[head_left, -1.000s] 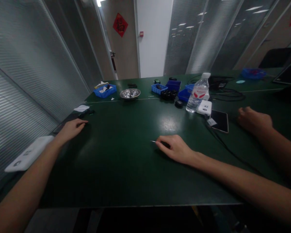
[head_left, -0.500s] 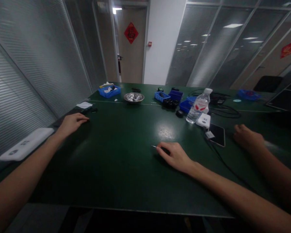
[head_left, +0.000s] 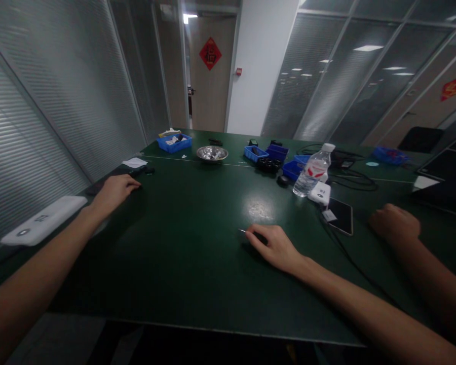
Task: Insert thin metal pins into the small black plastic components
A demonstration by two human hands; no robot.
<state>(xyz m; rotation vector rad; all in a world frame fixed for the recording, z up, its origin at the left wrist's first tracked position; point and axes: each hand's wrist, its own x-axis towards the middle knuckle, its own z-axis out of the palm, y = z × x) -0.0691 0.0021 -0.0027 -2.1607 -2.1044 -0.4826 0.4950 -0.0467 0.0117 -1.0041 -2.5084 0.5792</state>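
1. From the head view, your right hand (head_left: 275, 246) rests on the green tabletop (head_left: 182, 253), well in from the near edge, with thumb and forefinger pinched on a thin metallic piece (head_left: 242, 230).
2. That piece pokes out past your fingertips toward the left edge; its far end is small and blurred.
3. Your left hand (head_left: 117, 191) lies by the left edge, fingers bunched and pointing inward; you cannot tell from here whether they grip anything.
4. Beyond it along that edge is a white paper (head_left: 135, 162); on the near side, a white device (head_left: 43, 221) sits right at the border.
5. A broad stretch of green surface separates your two hands, running from the near edge up to a pale seam.
6. Just past the seam stands a metal bowl (head_left: 212, 160), with a blue tray (head_left: 176, 148) near the far left corner.
7. On the right, room narrows: an upright water bottle (head_left: 312, 172), a white box (head_left: 319, 194) and a phone (head_left: 341, 217) stand close together, and a dark cable (head_left: 344, 248) trails toward the near right corner.
8. Past the phone, another person's closed hand (head_left: 397, 223) rests toward the right edge.
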